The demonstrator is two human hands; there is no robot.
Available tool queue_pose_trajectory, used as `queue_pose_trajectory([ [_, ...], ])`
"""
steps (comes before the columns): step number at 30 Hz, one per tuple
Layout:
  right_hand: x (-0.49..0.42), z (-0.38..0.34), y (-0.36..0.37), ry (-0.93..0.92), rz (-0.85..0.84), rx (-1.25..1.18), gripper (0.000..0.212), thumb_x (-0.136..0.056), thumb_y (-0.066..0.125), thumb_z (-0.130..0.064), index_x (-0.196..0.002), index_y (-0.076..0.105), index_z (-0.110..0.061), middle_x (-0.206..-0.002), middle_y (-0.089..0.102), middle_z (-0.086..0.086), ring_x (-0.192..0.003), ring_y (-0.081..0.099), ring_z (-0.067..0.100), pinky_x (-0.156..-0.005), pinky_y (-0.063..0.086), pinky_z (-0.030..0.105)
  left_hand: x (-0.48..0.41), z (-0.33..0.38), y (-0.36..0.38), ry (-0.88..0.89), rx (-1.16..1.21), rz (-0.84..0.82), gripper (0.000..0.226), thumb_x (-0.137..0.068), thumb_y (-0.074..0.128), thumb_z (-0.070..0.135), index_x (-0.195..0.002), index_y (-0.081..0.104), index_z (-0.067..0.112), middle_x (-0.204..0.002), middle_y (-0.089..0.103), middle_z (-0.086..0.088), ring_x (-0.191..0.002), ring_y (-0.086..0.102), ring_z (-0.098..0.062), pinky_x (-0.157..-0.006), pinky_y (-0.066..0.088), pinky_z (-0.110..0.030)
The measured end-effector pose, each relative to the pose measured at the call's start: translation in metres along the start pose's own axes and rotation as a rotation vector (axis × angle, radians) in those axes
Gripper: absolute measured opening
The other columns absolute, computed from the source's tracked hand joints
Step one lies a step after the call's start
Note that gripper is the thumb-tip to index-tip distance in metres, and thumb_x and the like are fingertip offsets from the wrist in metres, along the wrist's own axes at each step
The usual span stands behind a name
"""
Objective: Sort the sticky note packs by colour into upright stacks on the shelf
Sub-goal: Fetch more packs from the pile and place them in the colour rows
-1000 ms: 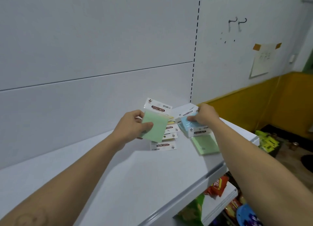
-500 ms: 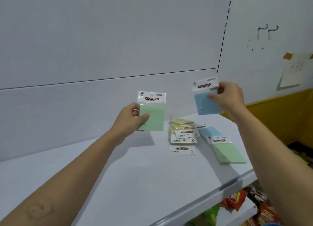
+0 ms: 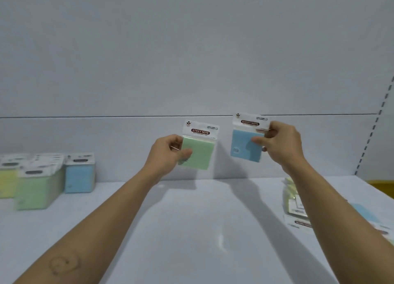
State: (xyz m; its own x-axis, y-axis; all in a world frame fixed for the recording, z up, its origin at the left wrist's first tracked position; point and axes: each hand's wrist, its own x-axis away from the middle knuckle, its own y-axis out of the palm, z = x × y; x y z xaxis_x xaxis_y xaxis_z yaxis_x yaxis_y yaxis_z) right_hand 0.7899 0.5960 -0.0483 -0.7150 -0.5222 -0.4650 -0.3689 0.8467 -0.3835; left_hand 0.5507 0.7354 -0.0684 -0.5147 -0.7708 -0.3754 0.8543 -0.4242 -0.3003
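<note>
Left hand: the left hand (image 3: 167,153) grips the green pack (image 3: 199,150) at its left edge, thumb on the front face. The pack is upright and clear of the shelf (image 3: 191,230), near the centre of view.
Right hand: the right hand (image 3: 281,146) pinches the blue pack (image 3: 245,144) at its right edge. The pack is upright in the air at 3 o'clock of the green pack, apart from it.
Sorted so far: three upright stacks stand side by side at 8 o'clock of the view, against the back panel (image 3: 191,70): yellow stack (image 3: 6,182), green stack (image 3: 36,187), blue stack (image 3: 80,178).
Progress estimate: sorting appears partly done, since each colour has a started stack.
Remaining: both held packs need placing on their matching stacks. The unsorted pile (image 3: 293,200) at 4 o'clock also awaits sorting.
Hidden: the right forearm (image 3: 332,211) covers much of the unsorted pile, so its count cannot be told.
Cut off: the frame edge crops the yellow stack on its left.
Hard to read: the stacks are blurred, so packs per stack cannot be counted. A flat pale blue pack (image 3: 365,212) beyond the forearm is indistinct.
</note>
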Motion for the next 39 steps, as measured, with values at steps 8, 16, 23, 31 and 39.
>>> queue_pose_trajectory([
  [8,0.010,-0.048,0.087,-0.070,-0.248,-0.144,0.028,-0.072,0.078,-0.005,-0.097,0.071,-0.015,-0.084,0.071,0.001,-0.071,0.068,0.019,-0.064,0.056,0.029,0.024,-0.026,-0.092,-0.108,-0.104,0.219,0.018,-0.074,0.076,0.001,-0.080,0.070,0.016,-0.076,0.066,-0.004,-0.065,0.063,-0.019,-0.069,0.054,-0.033],
  [16,0.039,-0.092,0.162,-0.103,-0.380,-0.145,0.025,-0.074,0.078,-0.007,-0.097,0.072,-0.014,-0.086,0.071,0.002,-0.075,0.069,0.023,-0.068,0.059,0.035,0.046,-0.058,-0.182,-0.188,-0.113,0.354,0.020,-0.074,0.074,-0.005,-0.076,0.068,0.014,-0.071,0.066,-0.009,-0.065,0.060,-0.023,-0.071,0.054,-0.038],
  [23,0.076,-0.124,0.235,-0.112,-0.434,-0.095,0.022,-0.071,0.078,-0.008,-0.091,0.071,-0.016,-0.083,0.071,0.003,-0.079,0.068,0.026,-0.074,0.058,0.043,0.060,-0.093,-0.258,-0.202,-0.133,0.400,0.019,-0.074,0.075,-0.004,-0.084,0.066,0.009,-0.074,0.066,-0.008,-0.057,0.060,-0.014,-0.061,0.054,-0.031],
  [31,0.124,-0.152,0.314,-0.076,-0.443,-0.050,0.018,-0.069,0.078,-0.009,-0.080,0.065,-0.005,-0.082,0.069,0.011,-0.075,0.063,0.030,-0.072,0.056,0.041,0.072,-0.138,-0.331,-0.244,-0.162,0.352,0.022,-0.075,0.075,-0.004,-0.087,0.060,0.008,-0.078,0.065,-0.008,-0.059,0.064,-0.014,-0.065,0.056,-0.037],
  [39,0.156,-0.165,0.376,-0.017,-0.406,-0.031,0.013,-0.075,0.074,-0.009,-0.077,0.061,-0.010,-0.072,0.060,0.001,-0.069,0.053,0.019,-0.058,0.043,0.026,0.078,-0.184,-0.362,-0.265,-0.175,0.264,0.021,-0.072,0.077,-0.004,-0.082,0.062,0.007,-0.069,0.060,-0.004,-0.056,0.057,-0.014,-0.069,0.056,-0.043],
])
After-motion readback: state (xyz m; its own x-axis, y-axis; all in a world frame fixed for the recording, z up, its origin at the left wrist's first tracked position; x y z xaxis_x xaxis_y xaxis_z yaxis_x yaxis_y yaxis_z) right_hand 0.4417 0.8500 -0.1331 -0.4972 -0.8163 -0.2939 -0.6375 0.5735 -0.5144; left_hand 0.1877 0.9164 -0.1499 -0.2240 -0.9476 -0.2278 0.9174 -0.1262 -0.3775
